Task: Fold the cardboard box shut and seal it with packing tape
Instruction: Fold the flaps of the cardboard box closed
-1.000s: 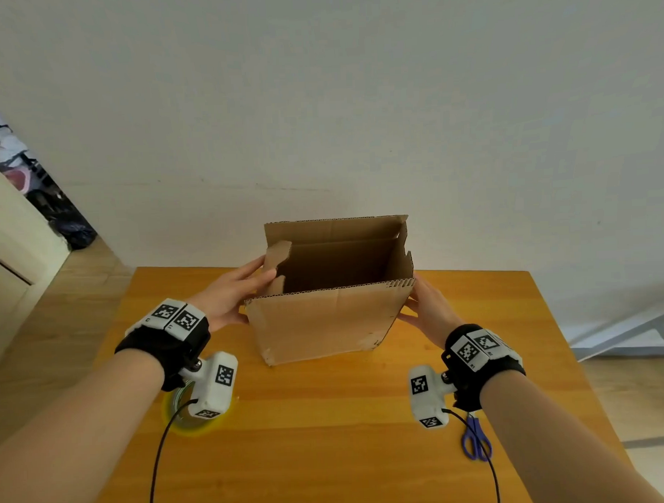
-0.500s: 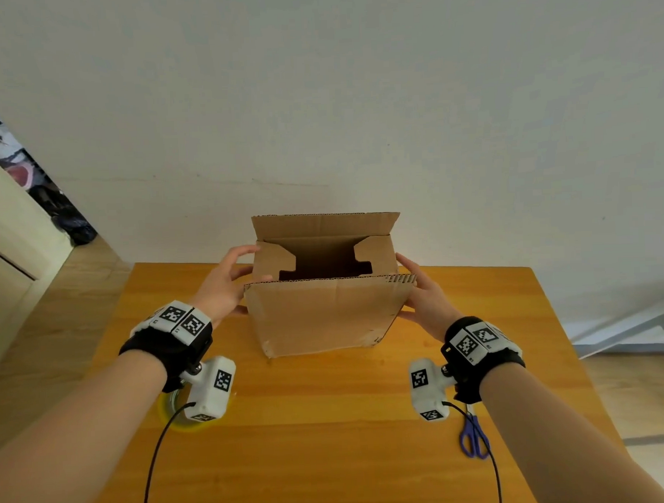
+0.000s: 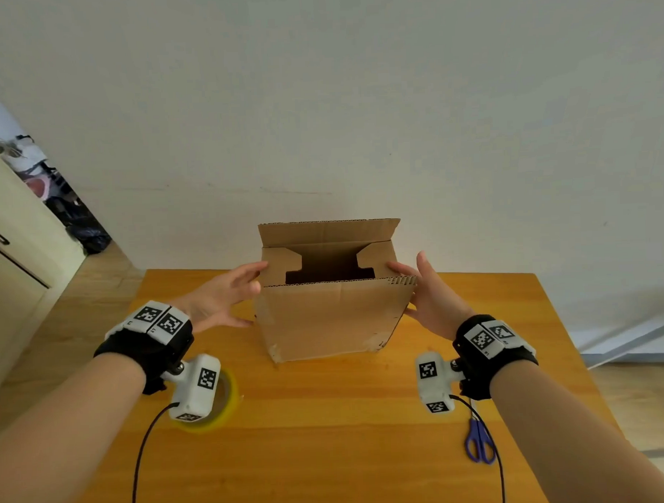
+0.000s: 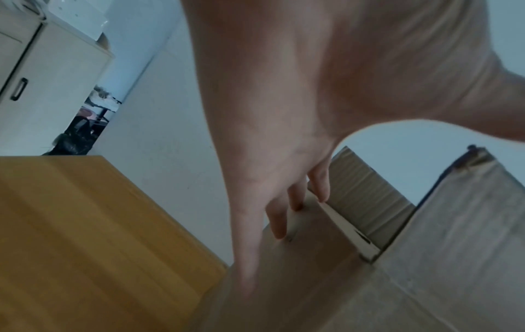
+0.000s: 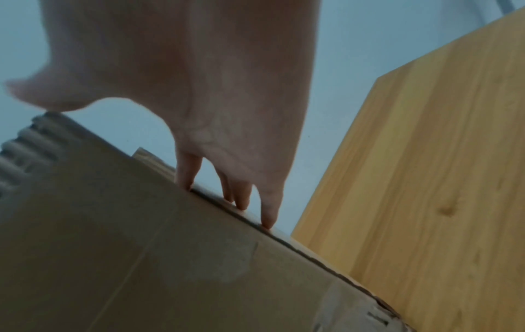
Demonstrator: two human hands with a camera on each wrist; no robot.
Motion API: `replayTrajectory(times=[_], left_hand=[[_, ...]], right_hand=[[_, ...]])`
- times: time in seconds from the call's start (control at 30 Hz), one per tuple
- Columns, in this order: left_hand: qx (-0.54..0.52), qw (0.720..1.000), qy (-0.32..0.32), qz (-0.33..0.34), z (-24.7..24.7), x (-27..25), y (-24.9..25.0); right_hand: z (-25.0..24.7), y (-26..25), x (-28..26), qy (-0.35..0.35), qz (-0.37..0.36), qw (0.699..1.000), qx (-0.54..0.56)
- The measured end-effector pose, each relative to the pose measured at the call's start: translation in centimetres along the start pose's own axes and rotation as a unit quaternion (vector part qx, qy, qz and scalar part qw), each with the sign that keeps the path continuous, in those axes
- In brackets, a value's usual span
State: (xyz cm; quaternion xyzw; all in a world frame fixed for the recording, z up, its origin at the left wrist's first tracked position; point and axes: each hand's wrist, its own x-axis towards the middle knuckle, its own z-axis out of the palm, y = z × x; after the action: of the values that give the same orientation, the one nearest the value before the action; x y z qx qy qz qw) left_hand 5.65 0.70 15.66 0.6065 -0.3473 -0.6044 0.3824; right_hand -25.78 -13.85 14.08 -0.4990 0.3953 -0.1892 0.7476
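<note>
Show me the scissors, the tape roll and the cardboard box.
scissors (image 3: pixel 479 443), head view, purple handles.
tape roll (image 3: pixel 229 399), head view, yellow rim beside the wrist camera.
cardboard box (image 3: pixel 331 319), head view, near wall.

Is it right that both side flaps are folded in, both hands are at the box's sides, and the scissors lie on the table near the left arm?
Not quite: the head view shows the scissors near the right arm. The side flaps and hands are as stated.
</note>
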Motion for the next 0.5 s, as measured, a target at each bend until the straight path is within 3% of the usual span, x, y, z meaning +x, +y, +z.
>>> replayTrajectory(times=[0.07, 0.2, 0.5], left_hand=[[0.040, 0.999, 0.000, -0.011, 0.0, 0.0, 0.0], [0.060, 0.996, 0.065, -0.003, 1.0, 0.1, -0.1], [0.131, 0.974, 0.165, 0.078, 1.6, 0.8, -0.9]], right_hand=[[-0.2, -0.1, -0.2, -0.029, -0.002, 0.999, -0.013], [-0.1, -0.3, -0.2, -0.058, -0.001, 0.997, -0.045], [0.3, 0.8, 0.4, 0.032, -0.049, 0.995, -0.081]])
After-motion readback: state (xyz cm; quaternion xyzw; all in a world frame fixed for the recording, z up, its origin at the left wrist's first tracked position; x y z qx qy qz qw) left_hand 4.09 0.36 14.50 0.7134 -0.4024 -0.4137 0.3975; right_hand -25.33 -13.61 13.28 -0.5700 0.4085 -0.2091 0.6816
